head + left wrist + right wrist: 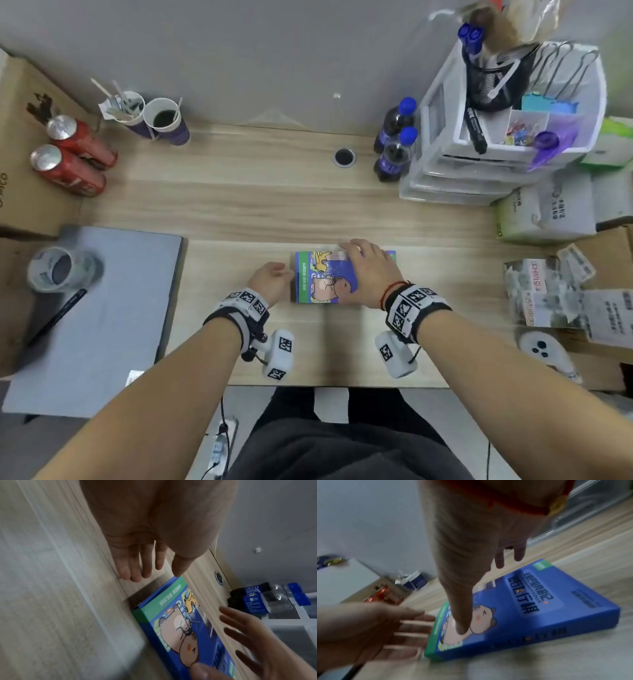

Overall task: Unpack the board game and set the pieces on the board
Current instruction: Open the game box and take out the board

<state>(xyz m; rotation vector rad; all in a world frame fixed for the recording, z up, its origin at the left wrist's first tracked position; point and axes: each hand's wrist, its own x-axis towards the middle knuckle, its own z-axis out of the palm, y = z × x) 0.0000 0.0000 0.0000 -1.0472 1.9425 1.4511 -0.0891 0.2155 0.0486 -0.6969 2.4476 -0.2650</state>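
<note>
wristbands (416, 308): black-white marker tags | right: red string bracelet (394, 289) | trousers (342, 442): dark

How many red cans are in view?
2: both stand at the desk's far left; one red can sits nearer the wall, the other just in front of it. More could be hidden out of frame.

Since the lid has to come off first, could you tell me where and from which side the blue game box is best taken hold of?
The game box lies flat and closed on the desk, so I would grip its short end walls, one per side: the left hand on the green-banded left end, the right hand, now spread over the top, on the right end.
</note>
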